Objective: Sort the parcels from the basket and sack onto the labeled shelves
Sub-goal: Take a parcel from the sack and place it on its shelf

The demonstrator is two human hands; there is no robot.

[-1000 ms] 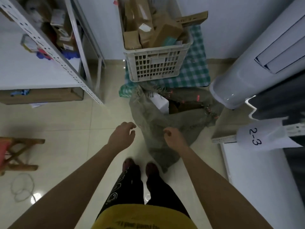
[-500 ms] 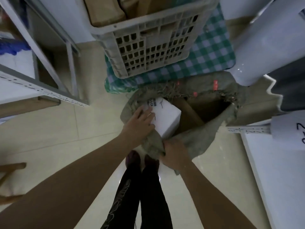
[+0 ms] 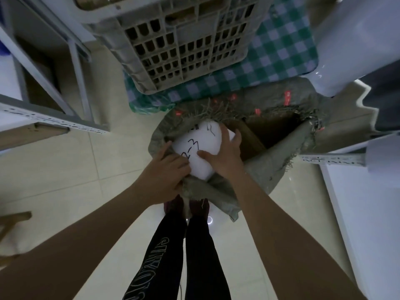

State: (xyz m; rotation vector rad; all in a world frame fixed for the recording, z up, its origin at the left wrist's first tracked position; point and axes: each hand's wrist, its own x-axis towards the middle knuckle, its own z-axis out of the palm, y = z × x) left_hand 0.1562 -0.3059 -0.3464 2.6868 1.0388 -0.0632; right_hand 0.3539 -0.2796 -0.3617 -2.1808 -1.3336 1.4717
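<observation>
Lifting a white parcel [image 3: 200, 151] out of the mouth of the woven sack [image 3: 255, 169], near its left rim. Left hand [image 3: 164, 177] curled round the parcel's near-left corner, fingers pressed against sack cloth; right hand [image 3: 223, 155] spread over the top and far-right edge, thumb on the marked face. Handwritten code partly covered, apparently "2-3". Next, probably: raise clear of the frayed rim, read the mark, turn toward the matching shelf. Tight quarters: plastic basket [image 3: 184, 46] just beyond on checked cloth [image 3: 279, 61], left shelf frame [image 3: 54, 122] and right shelf edge [image 3: 331, 159] close by, a brown box [image 3: 249, 139] alongside in the sack. Open tiled floor [image 3: 65, 165] near left.
</observation>
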